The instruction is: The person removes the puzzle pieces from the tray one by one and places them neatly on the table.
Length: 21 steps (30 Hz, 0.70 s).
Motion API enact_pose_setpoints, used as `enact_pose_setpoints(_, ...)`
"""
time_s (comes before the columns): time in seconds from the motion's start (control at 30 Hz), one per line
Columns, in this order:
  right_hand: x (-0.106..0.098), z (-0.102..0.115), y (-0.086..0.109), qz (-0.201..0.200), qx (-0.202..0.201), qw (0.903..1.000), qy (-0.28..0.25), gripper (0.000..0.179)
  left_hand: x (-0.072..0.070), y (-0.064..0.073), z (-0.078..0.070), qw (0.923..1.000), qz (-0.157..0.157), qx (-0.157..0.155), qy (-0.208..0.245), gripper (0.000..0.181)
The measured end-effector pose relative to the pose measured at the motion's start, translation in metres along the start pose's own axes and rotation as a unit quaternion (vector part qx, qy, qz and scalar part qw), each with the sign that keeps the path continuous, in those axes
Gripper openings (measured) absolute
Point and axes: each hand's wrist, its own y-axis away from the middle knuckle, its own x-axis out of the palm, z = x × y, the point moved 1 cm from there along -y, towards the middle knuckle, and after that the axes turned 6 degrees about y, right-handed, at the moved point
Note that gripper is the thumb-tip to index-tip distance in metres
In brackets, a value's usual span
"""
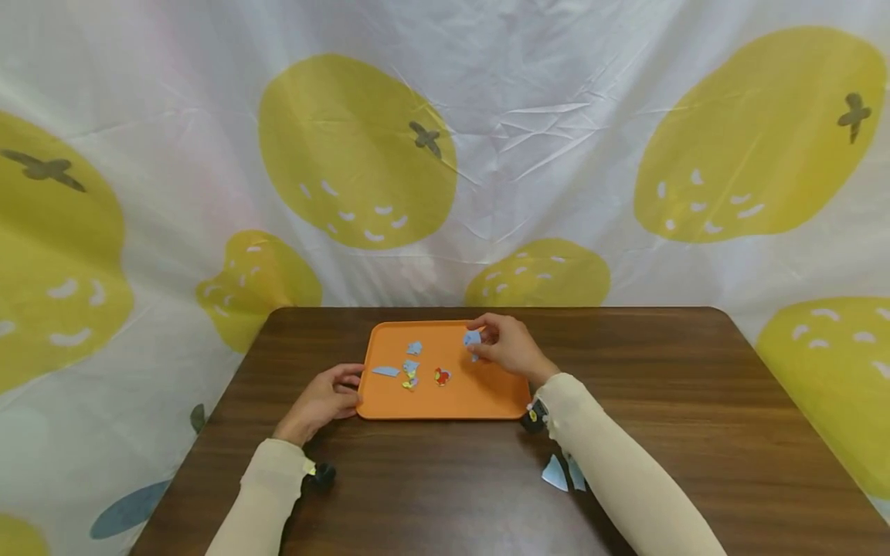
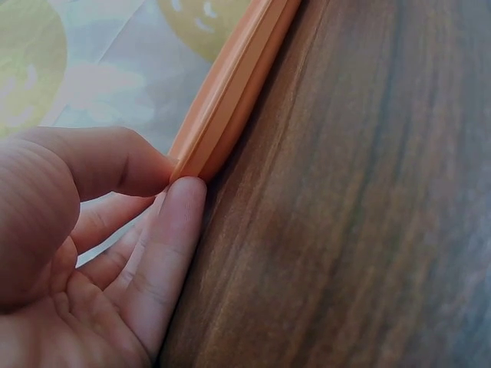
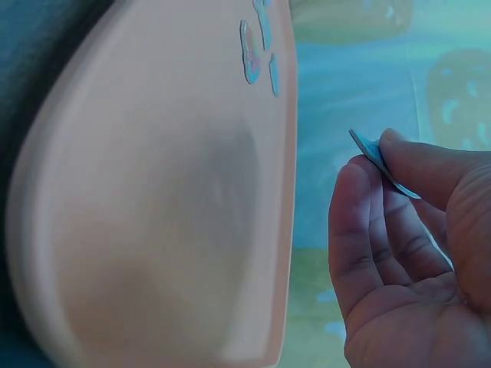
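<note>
Near the far edge of the worktop (image 1: 660,371), one orange tray (image 1: 417,405), its left edge pinched by the left hand (image 1: 323,398), carries one red piece (image 1: 442,377) amid several blue and yellow pieces (image 1: 414,348), exact count unclear, while the right hand (image 1: 511,345) grips one blue piece (image 1: 472,338) above it, two pale-blue pieces (image 1: 554,473) lying outside its near-right corner.

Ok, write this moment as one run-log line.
left hand: grips orange tray, left edge | right hand: pinches blue piece above tray | on tray: red piece among others | on table: light-blue pieces
</note>
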Motion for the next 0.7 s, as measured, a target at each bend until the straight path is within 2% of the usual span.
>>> enact_pose_setpoints(0.33,-0.004,0.000,0.012,-0.010,-0.013,0.9999,0.004,0.030,0.001,0.003,-0.004,1.0000,0.008,0.005,0.002,0.063)
enact_pose_setpoints(0.7,-0.011,0.015,0.028,-0.017,-0.019,0.9994,0.024,0.030,0.001,0.003,-0.005,1.0000,0.008,0.002,0.005,0.062)
